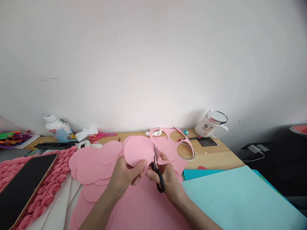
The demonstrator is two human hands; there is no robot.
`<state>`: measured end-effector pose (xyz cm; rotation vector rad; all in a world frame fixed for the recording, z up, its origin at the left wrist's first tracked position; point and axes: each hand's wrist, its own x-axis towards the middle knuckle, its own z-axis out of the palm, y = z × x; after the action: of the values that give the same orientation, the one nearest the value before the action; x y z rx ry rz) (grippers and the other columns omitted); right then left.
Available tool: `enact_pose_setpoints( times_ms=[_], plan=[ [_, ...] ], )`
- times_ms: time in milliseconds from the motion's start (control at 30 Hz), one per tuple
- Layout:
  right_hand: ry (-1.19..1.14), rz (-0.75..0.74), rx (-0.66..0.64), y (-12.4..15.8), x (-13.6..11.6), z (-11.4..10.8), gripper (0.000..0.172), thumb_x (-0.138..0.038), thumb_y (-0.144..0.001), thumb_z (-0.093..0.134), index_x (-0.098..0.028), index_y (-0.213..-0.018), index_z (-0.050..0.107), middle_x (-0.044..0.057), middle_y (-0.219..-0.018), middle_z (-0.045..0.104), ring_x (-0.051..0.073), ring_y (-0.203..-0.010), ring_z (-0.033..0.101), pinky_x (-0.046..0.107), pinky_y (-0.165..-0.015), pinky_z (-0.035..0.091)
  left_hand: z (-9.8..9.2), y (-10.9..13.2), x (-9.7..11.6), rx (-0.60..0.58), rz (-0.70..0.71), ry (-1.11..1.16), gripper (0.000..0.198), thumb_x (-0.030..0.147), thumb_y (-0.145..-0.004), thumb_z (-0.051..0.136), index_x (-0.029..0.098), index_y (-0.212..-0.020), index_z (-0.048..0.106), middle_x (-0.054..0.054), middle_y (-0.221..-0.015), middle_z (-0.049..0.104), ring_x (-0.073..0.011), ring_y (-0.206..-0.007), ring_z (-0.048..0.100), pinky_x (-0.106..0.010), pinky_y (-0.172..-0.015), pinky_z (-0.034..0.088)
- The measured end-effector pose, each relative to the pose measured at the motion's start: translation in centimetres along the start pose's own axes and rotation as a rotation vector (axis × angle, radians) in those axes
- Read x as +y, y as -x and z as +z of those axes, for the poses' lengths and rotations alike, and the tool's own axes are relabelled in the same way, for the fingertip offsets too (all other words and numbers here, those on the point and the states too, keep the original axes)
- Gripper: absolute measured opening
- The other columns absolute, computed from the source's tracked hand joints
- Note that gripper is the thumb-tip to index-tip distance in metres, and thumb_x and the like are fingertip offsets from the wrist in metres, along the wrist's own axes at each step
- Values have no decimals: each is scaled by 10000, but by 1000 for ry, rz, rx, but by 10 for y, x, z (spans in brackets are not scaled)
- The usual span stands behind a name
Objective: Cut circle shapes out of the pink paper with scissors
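My left hand pinches the lower edge of a round piece of pink paper between thumb and fingers. My right hand is closed on black-handled scissors, whose blades point up along the circle's right edge. A strip of pink paper hangs just right of the blades, partly hidden by my fingers. Below and to the left of my hands lie overlapping pink paper circles. A pink sheet with round holes cut out lies behind my right hand.
Light blue paper sheets lie at the right. A white mug stands near the wall. Pink scissors, a tilted white bottle and crumpled tissue are at the back left. A phone rests on pink rosettes.
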<state>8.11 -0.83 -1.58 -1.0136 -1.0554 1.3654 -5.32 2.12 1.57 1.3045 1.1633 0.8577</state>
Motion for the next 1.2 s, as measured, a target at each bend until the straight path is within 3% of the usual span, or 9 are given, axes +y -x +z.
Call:
enact_pose_setpoints(
  times_ms=[433, 800, 1033, 1200],
  plan=[
    [67, 20, 25, 0, -3, 0, 668, -422, -595, 731, -187, -1097, 359, -73, -535, 435, 113, -496, 364, 234, -486, 305, 0, 0, -2, 8, 0, 14, 351, 330, -665, 597, 163, -394, 447, 45, -331, 394, -52, -303, 303, -224, -345, 241],
    [55, 32, 17, 1, -6, 1, 624, -370, -611, 712, -167, -1085, 360, -58, -547, 483, 128, -511, 445, 232, -477, 355, -3, -2, -5, -19, 36, 26, 364, 326, -703, 579, 175, -422, 404, 63, -347, 352, -47, -330, 267, -223, -367, 204],
    [79, 62, 30, 1, -8, 2, 655, -369, -615, 703, -146, -1116, 344, -60, -504, 513, 118, -464, 416, 237, -465, 375, -4, -3, -6, -29, 39, 44, 373, 337, -733, 572, 155, -425, 466, 41, -346, 405, -52, -308, 312, -223, -363, 230],
    [145, 76, 41, 1, -9, 3, 442, -375, -614, 696, -162, -939, 486, -39, -496, 533, 118, -457, 433, 228, -448, 352, -4, -3, -6, -44, 35, 54, 357, 349, -730, 568, 136, -449, 518, 18, -376, 465, -57, -297, 350, -223, -359, 246]
  ],
)
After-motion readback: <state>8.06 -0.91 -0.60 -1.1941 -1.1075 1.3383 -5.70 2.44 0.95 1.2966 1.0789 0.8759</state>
